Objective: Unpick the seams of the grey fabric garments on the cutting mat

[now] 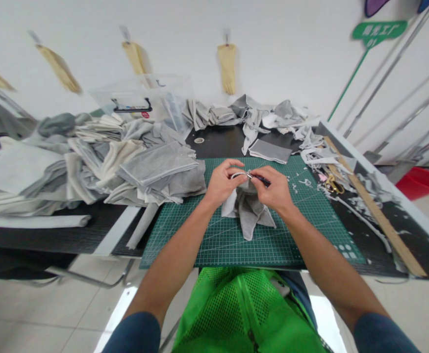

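Observation:
My left hand (222, 182) is closed, pinching the edge of a grey cloth piece (249, 211) above the cutting mat. A pale strip or folded edge (237, 175) curves up by its fingertips. In my closed right hand (274, 189) is a small black-handled tool (262, 180) with a thin metal tip; its exact kind is hard to make out. The tip meets the cloth edge between both hands. Below them the cloth hangs in folds, with its lower corners over the green cutting mat (199, 230).
Grey and cream cloths (155, 169) are piled at left, before a clear plastic box (133, 98). A folded grey piece (270, 151) lies behind the mat. To the right are gold-handled scissors (334, 185), a long wooden ruler (379, 215) and scraps. Yellow gloves (227, 68) hang on the wall.

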Action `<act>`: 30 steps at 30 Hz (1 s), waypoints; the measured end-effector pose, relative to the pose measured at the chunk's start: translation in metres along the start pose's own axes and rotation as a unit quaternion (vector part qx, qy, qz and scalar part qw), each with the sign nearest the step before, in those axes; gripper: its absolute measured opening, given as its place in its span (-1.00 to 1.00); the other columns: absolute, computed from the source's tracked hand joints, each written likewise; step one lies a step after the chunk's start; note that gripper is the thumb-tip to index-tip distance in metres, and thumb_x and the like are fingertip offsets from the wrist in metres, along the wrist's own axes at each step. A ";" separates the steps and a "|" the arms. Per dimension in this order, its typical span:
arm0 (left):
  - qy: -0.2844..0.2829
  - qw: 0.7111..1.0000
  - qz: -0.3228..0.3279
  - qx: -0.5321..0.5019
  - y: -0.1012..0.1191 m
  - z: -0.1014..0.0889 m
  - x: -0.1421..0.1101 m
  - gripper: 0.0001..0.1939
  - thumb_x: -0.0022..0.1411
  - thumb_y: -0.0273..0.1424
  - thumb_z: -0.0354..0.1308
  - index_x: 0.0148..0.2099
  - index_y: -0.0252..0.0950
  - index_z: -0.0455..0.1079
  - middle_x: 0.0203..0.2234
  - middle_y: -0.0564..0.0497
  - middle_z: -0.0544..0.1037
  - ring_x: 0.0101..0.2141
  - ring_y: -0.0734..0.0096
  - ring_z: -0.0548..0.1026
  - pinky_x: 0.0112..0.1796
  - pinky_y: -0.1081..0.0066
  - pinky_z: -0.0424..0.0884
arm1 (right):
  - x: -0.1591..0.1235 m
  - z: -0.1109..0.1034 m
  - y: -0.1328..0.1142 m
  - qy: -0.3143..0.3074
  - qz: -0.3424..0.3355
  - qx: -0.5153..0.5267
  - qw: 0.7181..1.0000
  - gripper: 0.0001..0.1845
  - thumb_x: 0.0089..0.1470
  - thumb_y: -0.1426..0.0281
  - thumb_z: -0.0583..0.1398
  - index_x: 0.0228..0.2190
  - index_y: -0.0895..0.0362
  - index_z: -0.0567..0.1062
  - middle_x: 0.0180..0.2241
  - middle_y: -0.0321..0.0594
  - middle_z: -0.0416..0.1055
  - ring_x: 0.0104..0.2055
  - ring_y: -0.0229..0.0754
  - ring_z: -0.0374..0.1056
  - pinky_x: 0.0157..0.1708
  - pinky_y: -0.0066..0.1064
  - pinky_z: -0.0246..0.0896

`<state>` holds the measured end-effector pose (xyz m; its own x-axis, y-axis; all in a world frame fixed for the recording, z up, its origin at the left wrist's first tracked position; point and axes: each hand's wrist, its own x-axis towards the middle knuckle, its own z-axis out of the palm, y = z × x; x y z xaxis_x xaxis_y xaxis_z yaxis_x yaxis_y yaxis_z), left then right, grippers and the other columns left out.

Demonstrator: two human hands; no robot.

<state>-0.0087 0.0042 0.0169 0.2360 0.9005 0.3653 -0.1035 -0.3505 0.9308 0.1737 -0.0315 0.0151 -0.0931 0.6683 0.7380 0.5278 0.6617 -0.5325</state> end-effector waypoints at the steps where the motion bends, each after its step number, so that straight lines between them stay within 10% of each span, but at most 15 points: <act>1: 0.000 1.000 -0.001 0.002 0.000 0.000 0.000 -0.47 0.00 -0.21 0.52 -0.05 -0.27 0.43 -0.41 0.06 0.65 -0.43 0.44 0.53 -0.32 0.45 0.36 | 0.000 0.000 0.000 -0.001 -0.001 0.000 1.000 -0.84 0.18 0.45 0.23 -0.23 0.07 0.62 -0.27 -0.17 0.59 -0.23 -0.10 0.49 -0.22 -0.26 0.40; 16: 0.004 0.996 -0.026 -0.086 -0.002 -0.004 0.002 -0.55 0.08 -0.25 0.45 -0.04 -0.25 0.39 -0.30 0.00 0.65 -0.39 0.43 0.54 -0.31 0.45 0.39 | 0.001 -0.002 0.027 0.088 0.114 0.043 0.989 -0.70 0.22 0.18 0.23 -0.09 0.07 0.57 -0.20 -0.15 0.56 -0.25 -0.10 0.42 -0.24 -0.24 0.38; 30: 0.008 0.986 -0.083 -0.141 0.001 -0.004 0.002 -0.58 0.08 -0.38 0.37 -0.01 -0.22 0.37 -0.34 0.05 0.62 -0.46 0.45 0.53 -0.39 0.46 0.39 | 0.000 0.005 0.000 0.036 -0.026 -0.032 0.999 -0.83 0.21 0.37 0.26 -0.14 0.02 0.57 -0.15 -0.12 0.56 -0.06 -0.02 0.47 0.00 -0.10 0.43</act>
<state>-0.0121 0.0072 0.0182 0.2583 0.9439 0.2060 -0.3306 -0.1140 0.9369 0.1696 -0.0301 0.0127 -0.0631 0.6057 0.7932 0.5763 0.6710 -0.4665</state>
